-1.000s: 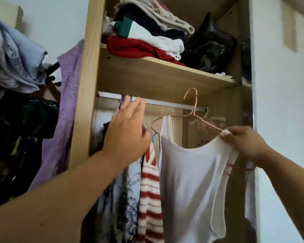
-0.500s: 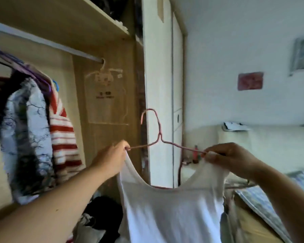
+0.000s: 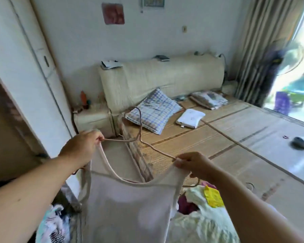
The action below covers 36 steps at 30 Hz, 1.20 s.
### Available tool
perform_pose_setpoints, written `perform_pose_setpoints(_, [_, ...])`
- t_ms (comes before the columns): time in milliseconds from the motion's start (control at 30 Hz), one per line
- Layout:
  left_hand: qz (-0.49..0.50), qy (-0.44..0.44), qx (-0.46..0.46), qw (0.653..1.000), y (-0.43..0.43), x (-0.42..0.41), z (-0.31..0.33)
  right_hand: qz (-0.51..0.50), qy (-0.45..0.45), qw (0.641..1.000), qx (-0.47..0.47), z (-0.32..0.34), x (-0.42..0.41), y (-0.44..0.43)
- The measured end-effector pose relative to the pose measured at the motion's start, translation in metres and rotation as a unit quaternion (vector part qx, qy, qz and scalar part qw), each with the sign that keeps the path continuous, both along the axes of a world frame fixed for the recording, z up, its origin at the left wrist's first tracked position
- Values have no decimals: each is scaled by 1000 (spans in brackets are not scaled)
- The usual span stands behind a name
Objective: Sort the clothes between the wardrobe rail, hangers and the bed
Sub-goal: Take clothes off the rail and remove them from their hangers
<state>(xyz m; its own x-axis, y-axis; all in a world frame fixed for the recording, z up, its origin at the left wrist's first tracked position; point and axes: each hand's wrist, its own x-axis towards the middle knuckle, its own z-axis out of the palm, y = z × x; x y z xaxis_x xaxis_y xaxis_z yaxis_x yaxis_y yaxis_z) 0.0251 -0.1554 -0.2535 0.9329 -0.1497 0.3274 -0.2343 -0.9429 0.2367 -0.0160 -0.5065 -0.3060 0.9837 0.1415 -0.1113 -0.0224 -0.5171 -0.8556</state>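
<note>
A white tank top [image 3: 126, 206] hangs on a pink wire hanger [image 3: 140, 137] in front of me. My left hand [image 3: 81, 148] pinches the top's left strap together with the hanger's left end. My right hand [image 3: 195, 165] grips the right strap and the hanger's right end. Behind them lies the bed [image 3: 218, 142], covered by a bamboo mat. A heap of clothes [image 3: 200, 207] in pale green, yellow and dark red sits on the bed's near corner, under my right forearm. The white wardrobe door [image 3: 25, 81] stands at the left; the rail is out of view.
A checked pillow [image 3: 153, 111], a white flat device [image 3: 189, 118] and a folded patterned cloth [image 3: 209, 100] lie near the padded headboard [image 3: 161, 79]. A small bedside cabinet [image 3: 93, 118] stands left of the bed. Curtains and a bright window [image 3: 291, 67] fill the right. Patterned clothes [image 3: 54, 225] lie bottom left.
I have turned away from the wardrobe toward the bed. The tank top on its hanger came off the rail and both hands now hold it over the bed's corner.
</note>
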Motion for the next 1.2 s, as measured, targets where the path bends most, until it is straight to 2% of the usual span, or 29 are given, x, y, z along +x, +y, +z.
perform_pose_setpoints(200, [-110, 111, 17, 988, -144, 20, -68, -125, 108, 986, 15, -62, -67, -115])
perform_pose_setpoints(400, [-179, 166, 62, 968, -292, 27, -130, -257, 125, 958, 32, -107, -113, -226])
perform_pose_setpoints(600, [-178, 232, 74, 953, -389, 50, -197, -343, 133, 930, -13, -169, -106, -306])
perform_pose_setpoints(800, [-126, 260, 128, 949, -443, 80, -246, -277, 170, 941, -96, -237, -65, -340])
perform_pose_setpoints(900, [-94, 278, 121, 948, -456, 97, -265, -284, 176, 931, -148, -263, -42, -352])
perform_pose_setpoints(1000, [-88, 302, 100, 944, -463, 105, -279, -252, 230, 923, -176, -279, -25, -357])
perform_pose_setpoints(1067, [-90, 347, 114, 926, -464, 98, -281, -193, 237, 923, -233, -285, -20, -356])
perform_pose_setpoints(1200, [-90, 399, 171, 897, -458, 66, -271, -110, 226, 936, -245, -277, -4, -338])
